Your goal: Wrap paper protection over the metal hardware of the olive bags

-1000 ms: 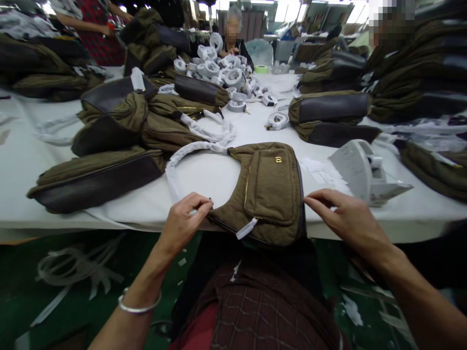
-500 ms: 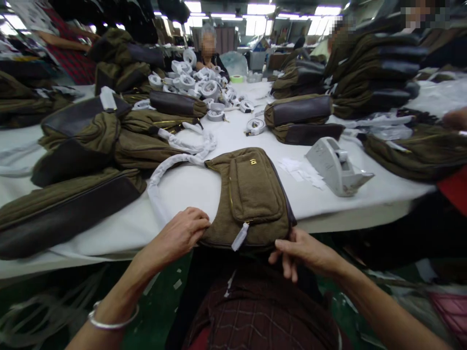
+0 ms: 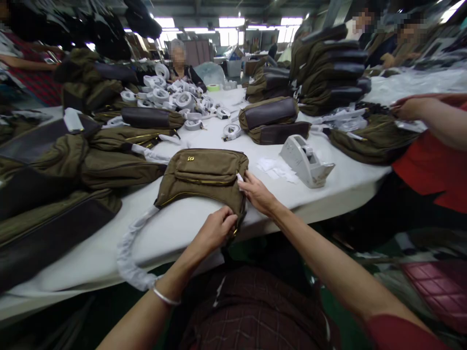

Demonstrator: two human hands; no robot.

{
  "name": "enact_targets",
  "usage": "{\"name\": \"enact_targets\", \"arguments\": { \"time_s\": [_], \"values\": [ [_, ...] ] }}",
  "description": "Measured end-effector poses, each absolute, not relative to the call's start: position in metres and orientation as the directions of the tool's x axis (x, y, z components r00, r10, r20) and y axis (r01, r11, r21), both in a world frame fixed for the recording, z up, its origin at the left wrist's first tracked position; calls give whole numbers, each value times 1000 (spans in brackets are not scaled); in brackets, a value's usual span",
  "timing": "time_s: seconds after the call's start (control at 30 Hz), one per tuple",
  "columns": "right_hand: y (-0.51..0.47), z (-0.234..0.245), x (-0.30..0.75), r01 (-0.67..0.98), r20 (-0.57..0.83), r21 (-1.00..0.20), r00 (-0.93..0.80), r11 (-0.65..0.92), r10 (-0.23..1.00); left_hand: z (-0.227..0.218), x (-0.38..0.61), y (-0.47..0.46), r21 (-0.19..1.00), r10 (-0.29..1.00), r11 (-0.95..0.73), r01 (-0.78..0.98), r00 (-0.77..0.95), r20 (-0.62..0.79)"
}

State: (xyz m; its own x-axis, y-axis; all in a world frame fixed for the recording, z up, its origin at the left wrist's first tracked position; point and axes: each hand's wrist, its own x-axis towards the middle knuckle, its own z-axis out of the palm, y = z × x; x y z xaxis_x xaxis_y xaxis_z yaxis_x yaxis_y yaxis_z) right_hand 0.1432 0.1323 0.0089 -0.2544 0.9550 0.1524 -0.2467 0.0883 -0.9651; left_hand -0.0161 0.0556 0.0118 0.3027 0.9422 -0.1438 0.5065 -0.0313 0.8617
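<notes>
An olive corduroy shoulder bag (image 3: 202, 177) with a front pocket and gold zip lies flat on the white table (image 3: 175, 228) in front of me. Its strap (image 3: 127, 253), wrapped in white paper, loops off the table's near edge to the left. My left hand (image 3: 215, 228) is closed, pinching the bag's near right corner at the table edge. My right hand (image 3: 257, 192) pinches the bag's right end, where a small white tag shows by its fingers.
Piles of olive and brown bags (image 3: 73, 160) fill the table's left side, more are stacked at back right (image 3: 328, 63). A grey tape dispenser (image 3: 304, 160) stands to the right, white tape rolls (image 3: 164, 95) lie at the back. A person's arm in red (image 3: 430, 121) reaches in at right.
The bag has been turned about a quarter turn, so its pocket now faces across the table and its strap hangs left. Both hands shifted to its right end. My view swung right.
</notes>
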Motion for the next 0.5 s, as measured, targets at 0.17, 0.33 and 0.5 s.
{"name": "enact_targets", "arguments": {
  "time_s": [0.17, 0.33, 0.5],
  "values": [
    [157, 0, 152, 106, 199, -968, -218, 226, 956, 4, -6, 65, 950, 953, 77, 304, 258, -159],
    [155, -3, 214, 518, 126, -838, -125, 173, 984, -3, -19, 57, 615, 940, -335, 714, 295, 170],
    [162, 3, 258, 826, 159, -558, 6, 85, 987, -15, -24, 59, 506, 908, -420, 754, 350, 232]
  ]
}}
